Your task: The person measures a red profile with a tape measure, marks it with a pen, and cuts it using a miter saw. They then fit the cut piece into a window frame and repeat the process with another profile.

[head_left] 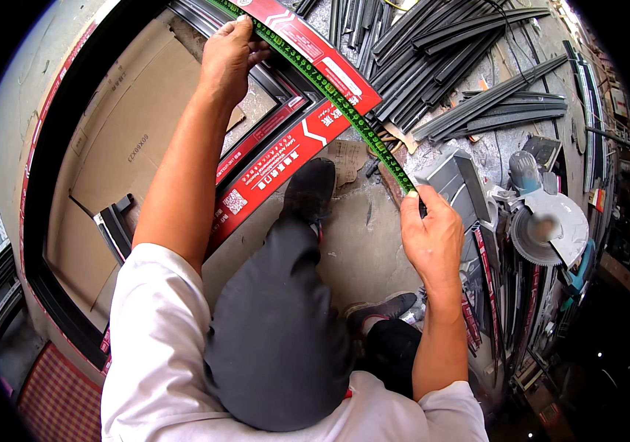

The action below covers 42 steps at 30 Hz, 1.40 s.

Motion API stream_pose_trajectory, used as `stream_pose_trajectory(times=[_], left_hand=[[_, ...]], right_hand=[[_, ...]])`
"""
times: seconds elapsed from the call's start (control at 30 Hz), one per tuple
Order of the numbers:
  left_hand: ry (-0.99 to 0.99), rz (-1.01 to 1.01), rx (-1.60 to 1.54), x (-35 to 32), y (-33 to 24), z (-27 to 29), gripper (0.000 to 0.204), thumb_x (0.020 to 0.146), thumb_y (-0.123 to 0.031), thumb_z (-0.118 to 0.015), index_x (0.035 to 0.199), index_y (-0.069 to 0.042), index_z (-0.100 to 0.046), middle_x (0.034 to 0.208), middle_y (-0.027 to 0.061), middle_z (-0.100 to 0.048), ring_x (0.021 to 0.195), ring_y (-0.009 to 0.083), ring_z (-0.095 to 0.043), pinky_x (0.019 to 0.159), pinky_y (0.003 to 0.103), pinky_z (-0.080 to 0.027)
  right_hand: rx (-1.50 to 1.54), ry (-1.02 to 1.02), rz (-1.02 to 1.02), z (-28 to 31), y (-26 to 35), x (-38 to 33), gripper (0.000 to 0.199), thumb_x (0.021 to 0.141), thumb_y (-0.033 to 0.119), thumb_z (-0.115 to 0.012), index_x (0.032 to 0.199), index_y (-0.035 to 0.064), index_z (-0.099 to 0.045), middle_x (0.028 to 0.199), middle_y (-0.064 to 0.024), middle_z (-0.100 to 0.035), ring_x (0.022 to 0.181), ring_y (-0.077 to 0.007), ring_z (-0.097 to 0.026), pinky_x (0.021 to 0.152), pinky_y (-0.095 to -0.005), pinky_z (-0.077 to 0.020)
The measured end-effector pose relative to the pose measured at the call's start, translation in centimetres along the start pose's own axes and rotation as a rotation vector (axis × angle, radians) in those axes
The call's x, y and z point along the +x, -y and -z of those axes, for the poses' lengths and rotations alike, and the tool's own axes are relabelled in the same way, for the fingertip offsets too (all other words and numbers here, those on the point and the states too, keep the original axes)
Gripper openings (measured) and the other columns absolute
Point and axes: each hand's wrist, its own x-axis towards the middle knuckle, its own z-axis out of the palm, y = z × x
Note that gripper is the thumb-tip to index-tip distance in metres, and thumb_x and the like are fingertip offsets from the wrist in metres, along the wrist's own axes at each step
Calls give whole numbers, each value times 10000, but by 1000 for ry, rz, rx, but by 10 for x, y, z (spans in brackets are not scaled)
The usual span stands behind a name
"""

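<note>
A green tape measure (380, 149) with dark markings is stretched between my two hands. It runs along the red-filmed top bar of a dark metal frame and on past the bar's corner. My left hand (226, 62) is at the upper left, thumb and fingers closed on the tape at the bar's edge. My right hand (434, 232) pinches the tape to the right of the frame, over the floor; any case in that palm is hidden. Red protective film (285, 166) with white print covers the frame's near bar, which meets the top bar at a corner.
Brown cardboard (120, 147) lies inside the frame. Dark metal strips (440, 55) are piled at the upper right. A saw with a round toothed blade (540, 230) stands at the right, above more upright strips. My shoe (310, 188) is close to the frame's near bar.
</note>
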Motion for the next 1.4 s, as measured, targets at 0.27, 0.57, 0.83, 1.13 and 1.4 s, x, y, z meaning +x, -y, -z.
stream_pose_trajectory(times=[0.27, 0.57, 0.83, 1.13, 1.4], left_hand=[[-13, -9, -13, 5, 3, -4, 250, 1075, -304, -591, 939, -98, -632, 767, -23, -586, 627, 70, -537, 541, 223, -443], [18, -28, -21, 9, 8, 5, 251, 1075, -313, -586, 984, -89, -648, 807, -7, -625, 659, 85, -580, 567, 238, -478], [-46, -3, 36, 6, 4, -5, 257, 1068, -316, -590, 1007, -76, -658, 834, 12, -661, 699, 108, -627, 603, 264, -523], [-53, -85, 8, 6, 9, 3, 267, 1071, -288, -623, 1080, -25, -669, 944, 43, -712, 804, 134, -662, 757, 298, -575], [-25, -64, -36, 6, 9, 1, 167, 1047, -263, -676, 1034, -100, -643, 901, -3, -659, 791, 113, -643, 761, 308, -582]], right_hand=[[18, 19, -6, 1, 0, 2, 216, 973, 221, -608, 920, 19, -658, 853, -215, -672, 832, -461, -639, 735, -549, -487], [10, 18, -19, 1, 0, 3, 214, 972, 224, -608, 926, 23, -668, 864, -219, -678, 839, -460, -646, 745, -539, -495], [4, 9, -2, 0, -1, 3, 212, 970, 222, -610, 923, 23, -667, 871, -222, -682, 836, -465, -648, 744, -547, -498], [23, 18, 3, 1, -2, 5, 221, 961, 230, -621, 908, 21, -673, 855, -227, -684, 823, -467, -649, 744, -548, -497], [67, 175, 127, 11, -16, 4, 422, 903, 304, -716, 1175, -9, -638, 1039, -240, -692, 999, -449, -654, 897, -504, -510]])
